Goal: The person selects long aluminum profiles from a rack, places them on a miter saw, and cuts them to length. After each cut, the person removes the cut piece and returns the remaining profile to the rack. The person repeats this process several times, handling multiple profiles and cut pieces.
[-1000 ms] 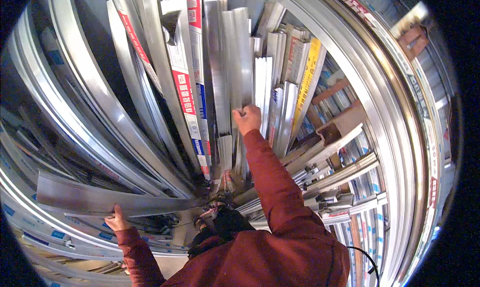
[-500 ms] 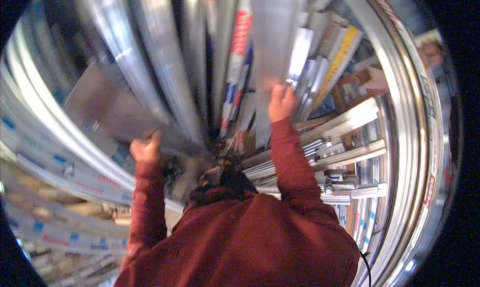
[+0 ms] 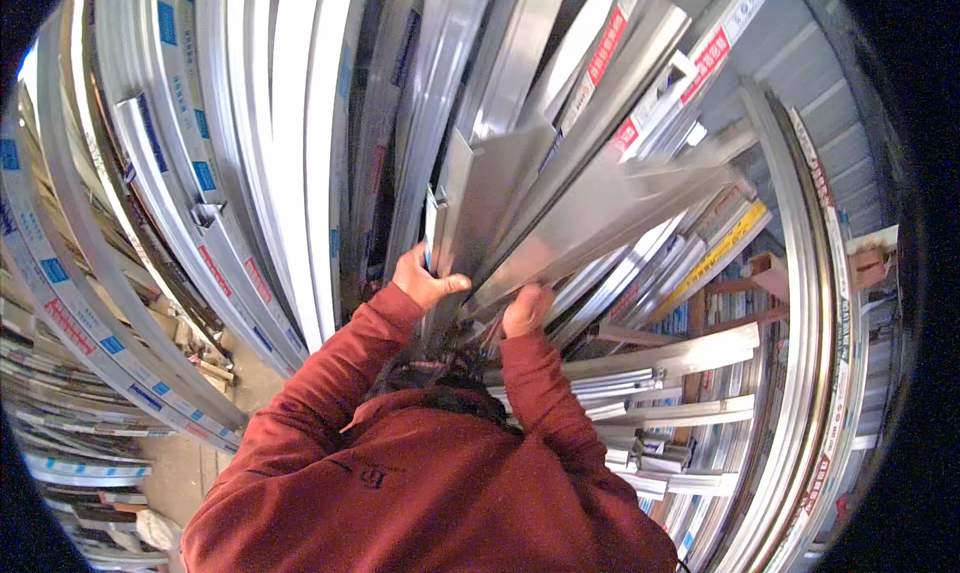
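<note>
My left hand (image 3: 430,278) grips the lower part of a grey metal channel profile (image 3: 487,188). Its thumb lies across the front and its fingers wrap round the far side. This channel leans upright among the long stock, its cut top end showing. Just to the right, my right hand (image 3: 527,311) is closed at the lower edge of a wide, flat-sided silver metal profile (image 3: 610,223), which slants up to the right. The fingertips of the right hand are partly hidden. The far end of the wide profile is smeared by motion.
Long white and silver profiles (image 3: 305,103) stand close together on the left, several with blue and red printed film. A taped bar (image 3: 710,58) leans at the upper right. Shorter bars (image 3: 690,408) lie stacked on a rack at right. Concrete floor (image 3: 185,468) shows lower left.
The left hand has moved right and up, bringing the grey channel to the middle. The wide profile in my right hand has tilted from near upright toward the right. The view has shifted too.
</note>
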`<state>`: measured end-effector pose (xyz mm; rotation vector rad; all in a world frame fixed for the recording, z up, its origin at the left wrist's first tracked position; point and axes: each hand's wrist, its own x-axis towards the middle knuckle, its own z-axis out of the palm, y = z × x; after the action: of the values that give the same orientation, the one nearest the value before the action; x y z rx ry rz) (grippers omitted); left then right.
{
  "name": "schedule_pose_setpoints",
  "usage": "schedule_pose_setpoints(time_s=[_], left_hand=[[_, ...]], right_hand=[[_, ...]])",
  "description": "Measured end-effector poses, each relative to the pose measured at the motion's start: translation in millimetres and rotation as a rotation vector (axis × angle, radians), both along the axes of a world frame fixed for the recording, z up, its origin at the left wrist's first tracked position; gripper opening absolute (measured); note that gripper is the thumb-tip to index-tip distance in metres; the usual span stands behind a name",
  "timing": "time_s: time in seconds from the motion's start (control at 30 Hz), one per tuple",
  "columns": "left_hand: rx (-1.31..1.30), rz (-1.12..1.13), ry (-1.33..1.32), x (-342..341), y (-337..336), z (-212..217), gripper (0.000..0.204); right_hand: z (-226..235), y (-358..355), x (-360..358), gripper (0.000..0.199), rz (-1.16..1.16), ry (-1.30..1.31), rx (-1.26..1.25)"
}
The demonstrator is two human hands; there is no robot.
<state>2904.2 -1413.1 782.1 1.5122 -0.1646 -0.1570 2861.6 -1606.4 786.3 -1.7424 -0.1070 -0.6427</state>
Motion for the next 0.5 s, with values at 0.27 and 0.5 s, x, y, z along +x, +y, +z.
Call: schedule_pose_setpoints(time_s=[0.27, 0.5], left_hand=[[0.033, -0.06, 0.009, -3.1, 10.1, -3.5, 0.077], [-0.004, -0.039, -0.013, 5.5, -8.6, -14.4, 0.083]], right_hand=[[-35.4, 25.1, 5.0, 0.069, -0.07, 0.138, 0.149], [-16.9, 2.7, 6.0, 0.061, -0.183, 0.099, 0.016]])
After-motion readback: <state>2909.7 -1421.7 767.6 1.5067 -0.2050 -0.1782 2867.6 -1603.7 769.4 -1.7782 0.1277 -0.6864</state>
